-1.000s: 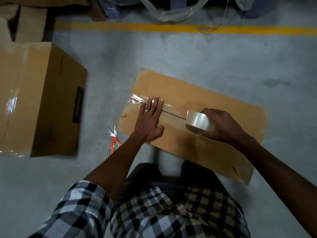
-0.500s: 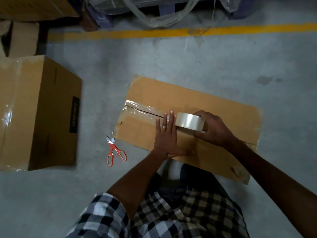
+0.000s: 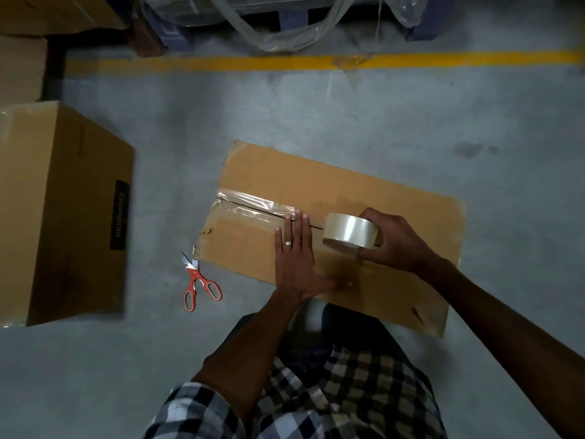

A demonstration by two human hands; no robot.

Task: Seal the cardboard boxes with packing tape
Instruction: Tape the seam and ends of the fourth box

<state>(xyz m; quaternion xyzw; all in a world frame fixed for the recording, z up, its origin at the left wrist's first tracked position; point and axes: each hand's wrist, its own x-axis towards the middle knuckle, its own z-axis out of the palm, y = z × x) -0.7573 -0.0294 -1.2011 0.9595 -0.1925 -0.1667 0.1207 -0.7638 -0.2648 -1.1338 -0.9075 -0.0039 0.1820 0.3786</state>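
On the cardboard box [image 3: 348,198] on the floor, the left hand [image 3: 296,255] lies flat on the laid strip while the right hand [image 3: 395,240] grips the tape roll [image 3: 349,231] (light, clingy film, best held across its sides) just beside it.

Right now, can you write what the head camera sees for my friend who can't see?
A person's right hand holds a tape roll on a cardboard box while the left hand presses the tape flat. Orange scissors lie on the floor nearby.
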